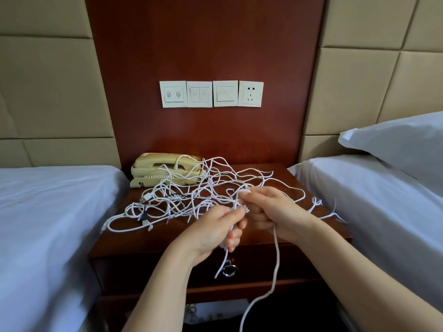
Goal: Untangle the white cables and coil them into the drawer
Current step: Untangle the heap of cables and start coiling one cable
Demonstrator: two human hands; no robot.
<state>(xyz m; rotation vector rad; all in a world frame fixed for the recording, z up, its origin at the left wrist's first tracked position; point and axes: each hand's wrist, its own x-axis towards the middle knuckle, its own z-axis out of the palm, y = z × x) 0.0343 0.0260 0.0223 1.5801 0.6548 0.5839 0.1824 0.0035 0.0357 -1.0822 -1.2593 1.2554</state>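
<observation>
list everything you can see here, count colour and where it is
white cables: several, too tangled to count, white, spread over the nightstand top
drawer: one, dark red-brown, closed, below the nightstand top
ring pull: one, silver, on the drawer front
nightstand: one, dark red-brown, between the beds
telephone: one, beige, back left of the nightstand
switch panels: three, white, in a row on the wall
socket: one, white, right end of that row
beds: two, white sheets, left bed and right bed
pillow: one, white, on the right bed
left hand: fingers pinch a cable strand
right hand: fingers grip cable strands
</observation>
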